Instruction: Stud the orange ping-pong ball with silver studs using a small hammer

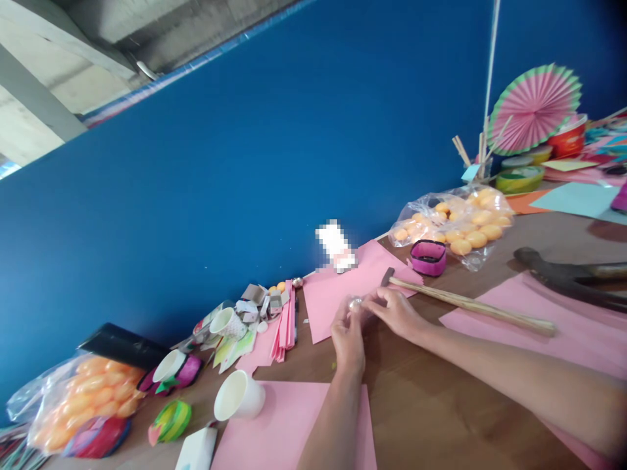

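Both my hands meet over the brown table (426, 405), near the edge of a pink paper sheet (337, 290). My left hand (349, 336) and my right hand (394, 310) pinch a small shiny silver object (354, 303) between their fingertips. A small hammer with a pale wooden handle (470, 305) lies just beyond my right hand, its dark head resting on the pink sheet.
A pink ring-shaped box (428, 256) and a clear bag of orange balls (458, 225) sit behind the hammer. White paper cups (239, 395), a stack of pink strips (285, 323), another bag of orange balls (93, 391) and a pink paper fan (533, 108) surround the work area.
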A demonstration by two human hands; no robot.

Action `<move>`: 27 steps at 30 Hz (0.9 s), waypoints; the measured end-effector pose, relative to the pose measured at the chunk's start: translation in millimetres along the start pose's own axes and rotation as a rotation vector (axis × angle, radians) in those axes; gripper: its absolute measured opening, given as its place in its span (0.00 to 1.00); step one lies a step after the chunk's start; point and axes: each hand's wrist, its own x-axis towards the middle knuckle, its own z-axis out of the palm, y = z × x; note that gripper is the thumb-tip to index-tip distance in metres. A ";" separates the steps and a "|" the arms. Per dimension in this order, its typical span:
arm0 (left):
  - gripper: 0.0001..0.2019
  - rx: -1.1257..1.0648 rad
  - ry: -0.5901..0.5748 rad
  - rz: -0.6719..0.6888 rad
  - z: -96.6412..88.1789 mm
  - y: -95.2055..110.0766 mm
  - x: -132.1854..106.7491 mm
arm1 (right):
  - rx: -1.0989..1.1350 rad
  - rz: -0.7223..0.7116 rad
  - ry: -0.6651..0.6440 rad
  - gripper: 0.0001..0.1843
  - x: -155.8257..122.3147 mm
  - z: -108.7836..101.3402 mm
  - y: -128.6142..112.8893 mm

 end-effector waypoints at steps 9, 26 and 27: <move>0.16 -0.175 0.010 -0.037 2.4 7.5 -2.2 | 0.079 -0.088 -0.066 0.09 0.0 2.9 4.4; 0.21 -0.156 -0.154 -0.065 0.7 9.7 -1.5 | 0.220 -0.038 -0.180 0.15 4.6 -2.6 8.0; 0.22 -0.147 -0.156 -0.066 1.6 11.0 -1.8 | 0.227 -0.038 -0.182 0.15 4.8 -2.9 7.5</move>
